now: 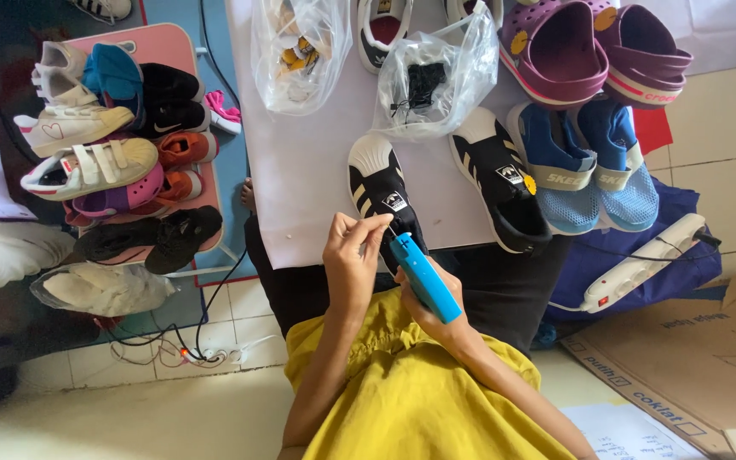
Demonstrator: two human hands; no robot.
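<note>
**Tagging tool at black sneaker, white counter**

Item: blue tagging gun [424, 277], gripped closed in the right hand [430, 317], needle tip at the tongue label of a black striped sneaker [381, 192] lying at the counter [300, 170] near edge. Left hand [353, 251]: fingers [368, 226] pinched shut at the needle tip; what they pinch cannot be told. Handling advice: keep fingertips beside the needle, gun steady, shoe flat. Adjacent: matching sneaker [500, 183], blue mesh shoes [585, 166], two plastic bags
</note>
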